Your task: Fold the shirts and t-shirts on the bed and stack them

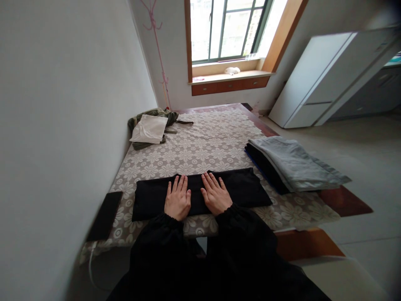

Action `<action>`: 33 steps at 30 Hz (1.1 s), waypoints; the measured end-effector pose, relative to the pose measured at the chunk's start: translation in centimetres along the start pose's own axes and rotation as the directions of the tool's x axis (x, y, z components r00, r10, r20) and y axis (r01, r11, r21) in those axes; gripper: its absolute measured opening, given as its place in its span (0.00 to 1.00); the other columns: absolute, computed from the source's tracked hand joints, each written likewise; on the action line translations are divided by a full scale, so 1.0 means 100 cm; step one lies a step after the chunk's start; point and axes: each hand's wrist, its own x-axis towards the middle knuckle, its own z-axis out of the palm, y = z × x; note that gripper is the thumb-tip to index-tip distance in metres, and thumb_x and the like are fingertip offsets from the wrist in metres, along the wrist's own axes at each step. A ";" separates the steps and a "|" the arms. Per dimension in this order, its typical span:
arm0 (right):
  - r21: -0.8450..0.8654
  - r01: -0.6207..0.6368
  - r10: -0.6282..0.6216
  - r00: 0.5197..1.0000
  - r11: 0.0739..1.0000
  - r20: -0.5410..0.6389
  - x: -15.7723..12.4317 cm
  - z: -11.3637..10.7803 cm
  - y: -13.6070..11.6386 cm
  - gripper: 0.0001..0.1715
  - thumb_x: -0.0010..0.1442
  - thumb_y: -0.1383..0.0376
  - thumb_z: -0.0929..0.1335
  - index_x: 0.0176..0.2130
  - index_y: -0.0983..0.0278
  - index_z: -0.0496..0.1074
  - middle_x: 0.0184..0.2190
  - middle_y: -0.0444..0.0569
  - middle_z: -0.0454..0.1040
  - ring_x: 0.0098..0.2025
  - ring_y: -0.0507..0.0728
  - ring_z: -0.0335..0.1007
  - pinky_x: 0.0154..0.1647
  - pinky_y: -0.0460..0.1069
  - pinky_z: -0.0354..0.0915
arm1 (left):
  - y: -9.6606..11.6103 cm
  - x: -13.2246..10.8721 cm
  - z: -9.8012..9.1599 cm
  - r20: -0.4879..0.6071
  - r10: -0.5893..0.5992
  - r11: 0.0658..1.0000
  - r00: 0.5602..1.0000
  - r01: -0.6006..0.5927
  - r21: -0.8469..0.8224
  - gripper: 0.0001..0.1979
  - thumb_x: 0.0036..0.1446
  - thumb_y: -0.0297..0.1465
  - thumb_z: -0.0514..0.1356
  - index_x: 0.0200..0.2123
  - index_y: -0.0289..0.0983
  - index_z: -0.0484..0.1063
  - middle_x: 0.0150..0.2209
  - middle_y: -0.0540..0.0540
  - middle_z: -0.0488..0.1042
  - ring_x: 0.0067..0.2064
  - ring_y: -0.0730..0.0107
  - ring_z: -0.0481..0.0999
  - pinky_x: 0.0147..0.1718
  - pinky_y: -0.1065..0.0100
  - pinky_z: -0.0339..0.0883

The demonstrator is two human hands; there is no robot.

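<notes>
One black folded cloth (247,188), a long strip lying crosswise at the near edge of the table (344,200), on a flower-patterned tablecloth (203,142). Two hands on its middle, side by side: left hand (178,201) and right hand (216,196), palms down, fingers stretched flat and slightly spread, gripping nothing. To the right, near the strip's end: one stack of folded clothes, grey piece (294,163) on top, dark piece (266,169) under it. Far left corner: one white folded cloth (149,128) lying on one olive garment (156,112). Near left edge: one flat black device (105,215), white cable (90,267) hanging below. Beyond: one pink coat stand (158,50), one white cabinet (322,79).
</notes>
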 end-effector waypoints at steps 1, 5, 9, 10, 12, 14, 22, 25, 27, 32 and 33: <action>-0.002 -0.006 0.006 1.000 1.000 -0.007 -0.001 -0.001 0.004 0.34 0.73 0.61 0.57 0.74 0.63 0.53 0.73 0.52 0.55 0.74 0.63 0.50 0.74 0.64 0.43 | -0.004 -0.002 -0.002 -0.003 -0.008 1.000 1.000 0.008 0.004 0.31 0.70 0.34 0.47 0.75 0.41 0.50 0.74 0.47 0.54 0.75 0.57 0.49 0.73 0.46 0.43; -0.034 -0.052 0.051 0.998 0.998 -0.028 -0.007 -0.004 0.026 0.34 0.73 0.62 0.57 0.74 0.63 0.54 0.73 0.51 0.56 0.74 0.62 0.51 0.74 0.63 0.42 | -0.020 -0.009 -0.010 0.005 -0.042 0.999 0.999 0.042 0.022 0.31 0.70 0.34 0.46 0.74 0.41 0.51 0.74 0.47 0.54 0.75 0.58 0.50 0.73 0.47 0.43; -0.084 -0.115 0.113 0.993 0.990 -0.028 -0.014 -0.013 0.053 0.33 0.72 0.62 0.56 0.73 0.64 0.57 0.72 0.52 0.57 0.74 0.63 0.51 0.73 0.65 0.44 | -0.032 -0.012 -0.017 0.026 -0.070 0.997 0.997 0.069 0.045 0.31 0.69 0.35 0.47 0.74 0.41 0.52 0.74 0.47 0.54 0.75 0.57 0.51 0.73 0.46 0.42; -0.096 -0.135 0.133 0.991 0.986 -0.023 -0.016 -0.015 0.061 0.33 0.72 0.62 0.56 0.73 0.64 0.57 0.72 0.53 0.57 0.74 0.64 0.51 0.73 0.65 0.45 | -0.036 -0.013 -0.019 0.028 -0.079 0.996 0.996 0.078 0.052 0.31 0.69 0.35 0.47 0.74 0.42 0.52 0.74 0.47 0.54 0.75 0.57 0.51 0.73 0.46 0.42; -0.114 -0.172 0.171 0.985 0.979 -0.011 -0.019 -0.020 0.075 0.33 0.71 0.62 0.57 0.72 0.65 0.58 0.72 0.55 0.59 0.73 0.65 0.52 0.72 0.65 0.49 | -0.043 -0.015 -0.023 0.033 -0.103 0.993 0.994 0.100 0.068 0.31 0.69 0.34 0.47 0.74 0.42 0.52 0.74 0.46 0.55 0.75 0.56 0.51 0.73 0.45 0.41; -0.127 -0.195 0.196 0.981 0.973 -0.001 -0.021 -0.024 0.088 0.34 0.71 0.62 0.58 0.72 0.65 0.58 0.71 0.56 0.61 0.73 0.65 0.53 0.71 0.65 0.51 | -0.052 -0.018 -0.027 0.036 -0.127 0.989 0.991 0.123 0.083 0.31 0.69 0.34 0.46 0.74 0.40 0.53 0.73 0.45 0.55 0.75 0.55 0.51 0.72 0.45 0.42; -0.177 -0.261 0.271 0.962 0.949 0.032 -0.032 -0.033 0.129 0.34 0.71 0.60 0.56 0.72 0.64 0.58 0.72 0.54 0.59 0.74 0.64 0.51 0.71 0.65 0.50 | -0.086 -0.028 -0.041 0.035 -0.180 0.981 0.983 0.176 0.082 0.30 0.69 0.35 0.47 0.72 0.40 0.58 0.73 0.44 0.58 0.74 0.55 0.53 0.72 0.48 0.42; -0.169 -0.275 0.286 0.957 0.947 0.043 -0.035 -0.035 0.143 0.35 0.71 0.60 0.55 0.71 0.68 0.58 0.72 0.57 0.59 0.73 0.65 0.51 0.70 0.63 0.53 | -0.102 -0.031 -0.044 0.061 -0.219 0.973 0.974 0.213 0.094 0.30 0.69 0.36 0.46 0.72 0.39 0.57 0.73 0.44 0.58 0.74 0.57 0.52 0.73 0.49 0.41; -0.159 -0.282 0.292 0.955 0.946 0.044 -0.037 -0.035 0.149 0.35 0.71 0.59 0.56 0.71 0.69 0.58 0.72 0.57 0.59 0.73 0.66 0.52 0.70 0.63 0.54 | -0.114 -0.034 -0.044 0.081 -0.247 0.967 0.966 0.241 0.080 0.30 0.70 0.37 0.45 0.72 0.38 0.56 0.73 0.44 0.58 0.75 0.57 0.52 0.72 0.49 0.42; -0.139 -0.277 0.287 0.956 0.951 0.058 -0.038 -0.032 0.155 0.35 0.71 0.59 0.56 0.71 0.70 0.59 0.72 0.57 0.59 0.72 0.67 0.52 0.70 0.63 0.54 | -0.131 -0.038 -0.042 0.111 -0.228 0.974 0.967 0.228 0.014 0.30 0.70 0.38 0.44 0.72 0.36 0.56 0.73 0.43 0.57 0.75 0.58 0.51 0.72 0.51 0.46; -0.139 -0.275 0.285 0.957 0.951 0.059 -0.038 -0.031 0.156 0.35 0.71 0.59 0.55 0.71 0.71 0.59 0.72 0.58 0.59 0.73 0.67 0.52 0.71 0.63 0.54 | -0.132 -0.039 -0.041 0.109 -0.223 0.975 0.969 0.223 0.008 0.30 0.70 0.38 0.45 0.72 0.36 0.57 0.73 0.43 0.57 0.75 0.58 0.50 0.72 0.51 0.46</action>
